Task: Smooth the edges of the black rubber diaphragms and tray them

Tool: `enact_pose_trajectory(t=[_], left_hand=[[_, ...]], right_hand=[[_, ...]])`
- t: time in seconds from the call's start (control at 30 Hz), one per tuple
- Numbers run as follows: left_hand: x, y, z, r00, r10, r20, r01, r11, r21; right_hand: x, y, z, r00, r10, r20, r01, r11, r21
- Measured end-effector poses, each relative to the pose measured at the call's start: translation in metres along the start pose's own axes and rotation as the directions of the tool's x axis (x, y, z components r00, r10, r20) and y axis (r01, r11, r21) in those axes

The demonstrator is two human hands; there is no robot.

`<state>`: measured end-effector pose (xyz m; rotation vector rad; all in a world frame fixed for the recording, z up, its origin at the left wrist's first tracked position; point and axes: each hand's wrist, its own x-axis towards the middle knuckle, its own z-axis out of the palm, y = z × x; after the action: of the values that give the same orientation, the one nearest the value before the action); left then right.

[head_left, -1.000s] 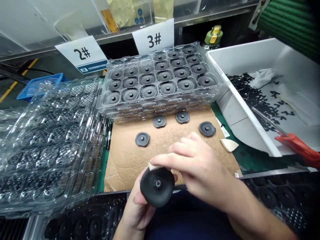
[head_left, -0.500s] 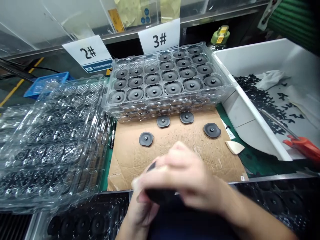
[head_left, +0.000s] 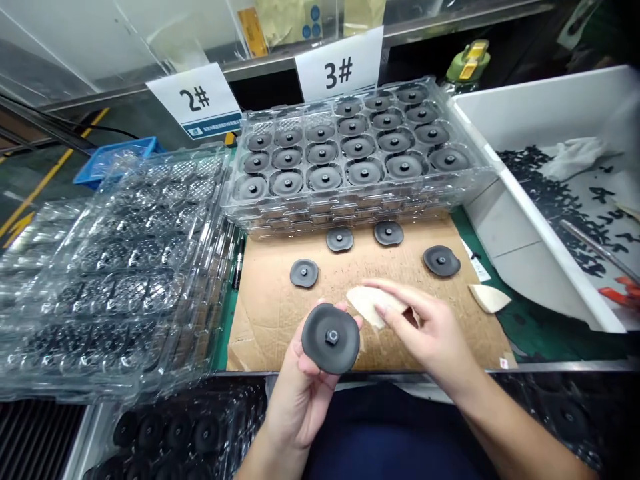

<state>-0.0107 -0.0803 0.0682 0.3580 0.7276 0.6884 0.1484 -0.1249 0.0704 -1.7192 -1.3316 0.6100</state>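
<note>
My left hand (head_left: 305, 393) holds a round black disc (head_left: 330, 350) face up, its raised centre hub showing, with the fingers beneath and around its rim. In my right hand (head_left: 425, 327) a cream-coloured wedge-shaped piece (head_left: 373, 303) is pinched between thumb and fingers, just to the upper right of the disc. Several similar discs lie apart on the brown cardboard (head_left: 265, 333), one at the left (head_left: 304, 273) and one at the right (head_left: 441, 261). Behind them, a stack of clear trays (head_left: 360, 190) holds rows of black discs.
Clear empty-looking trays (head_left: 125, 267) are stacked at the left. A white bin (head_left: 555, 247) with small black scraps and red-handled pliers (head_left: 620, 293) stands at the right. Another cream wedge (head_left: 489, 298) lies beside it. More disc trays (head_left: 165, 433) sit below the table edge.
My hands have moved apart. The disc now faces up in my left hand, and the cream wedge shows in my right. The camera view has shifted slightly.
</note>
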Motion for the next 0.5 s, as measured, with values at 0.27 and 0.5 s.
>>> enact_pose_trajectory(t=[0.27,0.5], left_hand=[[0.001,0.003,-0.001,0.991,0.124,-0.042,-0.124,0.992,0.018],[-0.003,0.008,0.006,0.997,0.062,0.048,-0.062,0.998,0.017]], right_hand=[[0.012,-0.062,0.004,0.92,-0.296,0.257,0.265,0.953,0.147],[0.01,-0.06,-0.003,0.874,-0.455,0.171,0.436,0.889,0.138]])
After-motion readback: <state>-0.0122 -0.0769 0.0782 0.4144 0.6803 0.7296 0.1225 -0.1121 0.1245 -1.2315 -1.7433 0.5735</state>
